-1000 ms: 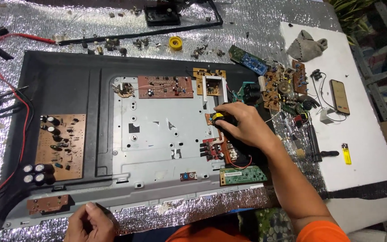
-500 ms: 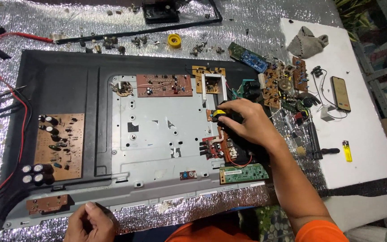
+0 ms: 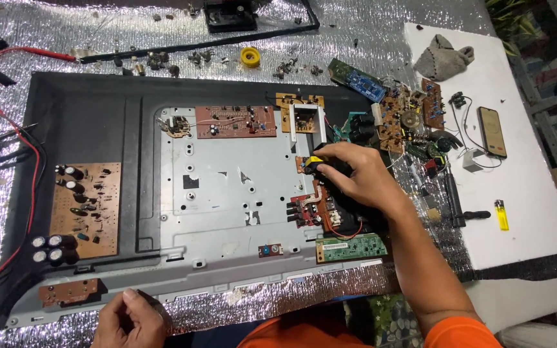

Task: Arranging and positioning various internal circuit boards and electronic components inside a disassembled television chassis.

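Head view, right hand: the right hand [image 3: 356, 177] rests palm down on a black component [image 3: 349, 216] at about 3 o'clock inside the panel, grip closed around a yellow-tipped tool [image 3: 315, 159] whose tip points at the boards there.
Head view, left hand: the left hand [image 3: 130, 319] lies at 7 o'clock on the lower rim, fingers curled; I cannot tell whether it holds anything.
Step in hand: it looks like work on a fastening or joint beside the red circuit board [image 3: 304, 207].
Next move calls for: probably a steady tool tip and a braced frame.
Container: the dark television back shell [image 3: 85, 116] lies flat on the foil-covered counter [image 3: 46, 32].
Contents: a grey metal plate [image 3: 240, 187], a brown power board [image 3: 86, 203] at 9 o'clock, a green board [image 3: 351, 247] at 5 o'clock.
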